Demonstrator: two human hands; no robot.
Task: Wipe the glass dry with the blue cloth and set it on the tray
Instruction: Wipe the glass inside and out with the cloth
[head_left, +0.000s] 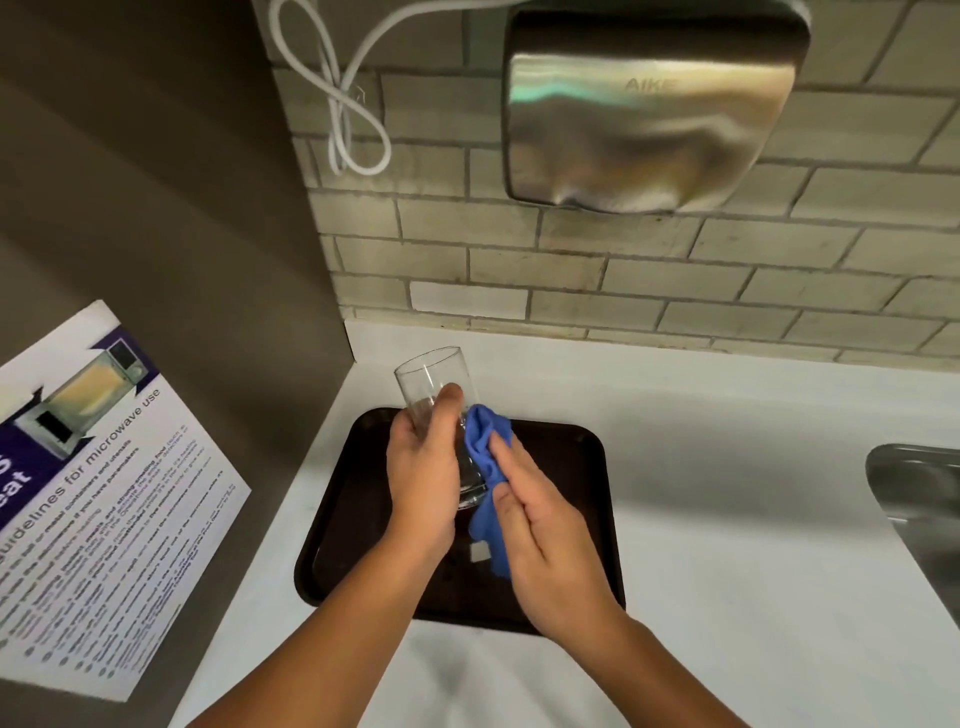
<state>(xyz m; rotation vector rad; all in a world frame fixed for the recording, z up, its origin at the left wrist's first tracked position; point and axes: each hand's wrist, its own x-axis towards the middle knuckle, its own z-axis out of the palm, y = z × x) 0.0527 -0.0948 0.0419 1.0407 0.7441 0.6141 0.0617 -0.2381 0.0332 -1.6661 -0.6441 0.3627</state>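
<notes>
Dark brown, the tray (582, 467) sits by the counter's back left corner, and the wiping goes on above its middle. Best practice, I judge: steady grip, turn slowly, cloth pressed firm. Left hand (423, 467) is closed around the glass (431, 374), tilted rim-away, clear and empty. Right hand (545, 540), fingers nearly straight, presses the bunched blue cloth (485, 441) against its side.
</notes>
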